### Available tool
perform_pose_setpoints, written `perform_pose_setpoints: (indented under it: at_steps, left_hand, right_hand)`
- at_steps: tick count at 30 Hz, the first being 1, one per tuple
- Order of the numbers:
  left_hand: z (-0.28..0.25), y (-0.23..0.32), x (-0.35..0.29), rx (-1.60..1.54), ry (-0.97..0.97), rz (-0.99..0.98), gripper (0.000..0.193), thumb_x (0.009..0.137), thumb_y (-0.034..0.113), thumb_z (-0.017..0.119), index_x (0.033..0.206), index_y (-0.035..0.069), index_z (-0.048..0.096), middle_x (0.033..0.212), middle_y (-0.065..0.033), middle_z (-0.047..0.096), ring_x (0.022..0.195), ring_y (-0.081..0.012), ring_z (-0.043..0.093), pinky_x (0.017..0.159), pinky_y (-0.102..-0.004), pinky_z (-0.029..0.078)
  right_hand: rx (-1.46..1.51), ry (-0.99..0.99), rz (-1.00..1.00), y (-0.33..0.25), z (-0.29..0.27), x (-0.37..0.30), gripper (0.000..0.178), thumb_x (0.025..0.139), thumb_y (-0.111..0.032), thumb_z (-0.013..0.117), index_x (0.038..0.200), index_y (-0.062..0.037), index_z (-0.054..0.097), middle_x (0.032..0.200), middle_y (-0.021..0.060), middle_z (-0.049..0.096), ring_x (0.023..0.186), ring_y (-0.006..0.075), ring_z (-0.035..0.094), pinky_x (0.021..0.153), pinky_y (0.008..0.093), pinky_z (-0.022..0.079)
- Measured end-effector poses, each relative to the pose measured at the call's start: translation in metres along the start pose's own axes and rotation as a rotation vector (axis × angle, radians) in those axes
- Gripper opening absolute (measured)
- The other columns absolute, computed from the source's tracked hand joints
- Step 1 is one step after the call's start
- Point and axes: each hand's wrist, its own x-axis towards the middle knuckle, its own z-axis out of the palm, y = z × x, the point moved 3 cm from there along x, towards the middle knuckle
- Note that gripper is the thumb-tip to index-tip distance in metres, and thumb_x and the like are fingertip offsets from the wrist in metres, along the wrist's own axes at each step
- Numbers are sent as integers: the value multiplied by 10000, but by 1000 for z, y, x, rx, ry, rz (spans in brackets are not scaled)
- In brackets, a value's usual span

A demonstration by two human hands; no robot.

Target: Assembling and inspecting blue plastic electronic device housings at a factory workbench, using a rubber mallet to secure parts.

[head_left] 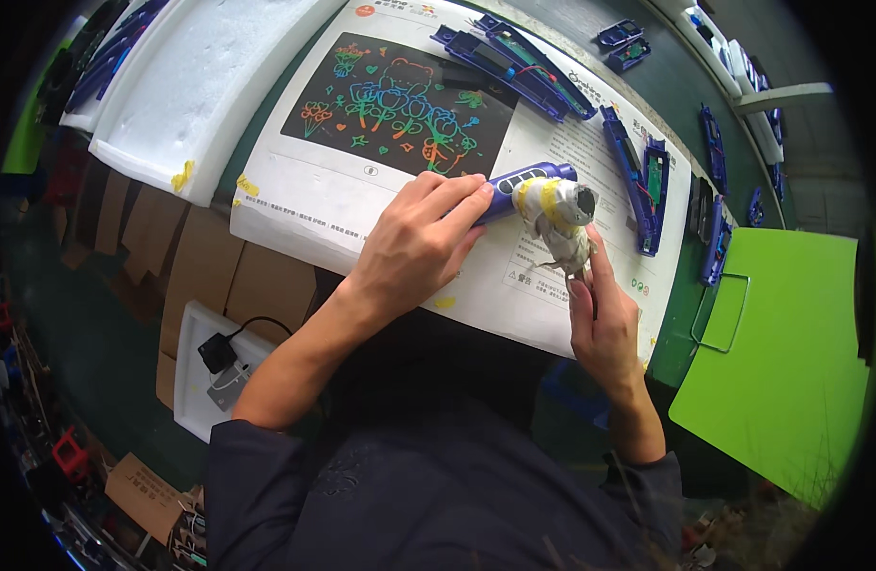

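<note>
My left hand (414, 233) is closed around one end of a blue-purple handheld device (516, 188) with a panel of oval buttons. The device lies on a printed sheet (324, 195). In my right hand (605, 328), a hammer (557, 221) is gripped by its handle, its head wrapped in whitish and yellow tape. The hammer head is over the far end of the device; whether they touch I cannot tell. Just beyond lie opened blue casings (519, 68) with wires inside. Another opened casing (655, 186) with a green circuit board rests to the right.
A white foam box (186, 105) stands at the left. At the right is a bright green board (776, 352) with a wire handle. More blue casing parts (624, 43) lie along the far side. Below left, a white tray (195, 381) holds a black adapter (217, 352).
</note>
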Motion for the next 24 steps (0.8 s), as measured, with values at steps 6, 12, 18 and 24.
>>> perform_pose_setpoints:
  at_steps: [6,12,18,24]
  left_hand:
    - [-2,-4,-4,10,0,-30,435,689,-14,760,1103,-19,625,1105,-135,640,879,-279,592,804,-364,511]
    - [-2,-2,1,-11,-16,-9,430,692,-16,756,1102,-24,624,1102,-135,639,855,-274,585,796,-360,507]
    - [-1,-5,-4,1,-10,-11,435,700,-2,758,1114,-12,625,1110,-133,636,902,-280,596,809,-369,502]
    - [-6,14,-3,111,-52,-70,465,693,20,770,1132,45,619,1134,-113,625,923,-290,598,814,-381,477]
  right_hand:
    - [-110,186,-138,-10,-10,-11,481,969,-20,471,1410,109,327,655,48,525,499,100,461,464,245,394]
    - [-205,118,-115,6,3,-10,499,923,18,516,1395,102,376,944,270,656,792,343,685,682,359,539]
    - [-72,214,72,10,-20,-20,485,938,13,502,1401,89,378,1026,257,666,775,247,676,697,320,529]
    - [-223,256,253,31,-15,-8,501,917,37,511,1404,46,392,1064,267,639,932,372,665,803,392,509]
